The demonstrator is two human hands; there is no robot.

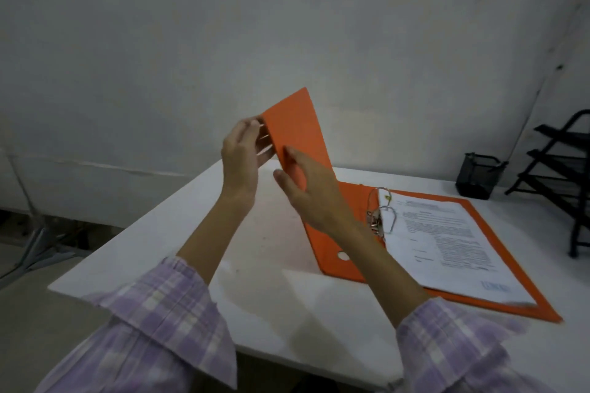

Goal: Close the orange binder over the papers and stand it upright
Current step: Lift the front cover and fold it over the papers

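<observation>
An orange binder lies open on the white table. Its back cover is flat and carries a stack of printed papers threaded on the metal rings. The front cover is raised steeply, almost upright, above the spine. My left hand pinches the cover's upper left edge, fingers behind it. My right hand presses against the cover's near face lower down, thumb spread, fingers on the orange surface.
A black mesh pen holder stands at the table's back right. A black tiered wire rack stands on the far right. The table's left edge and near edge drop to the floor. A grey wall runs close behind.
</observation>
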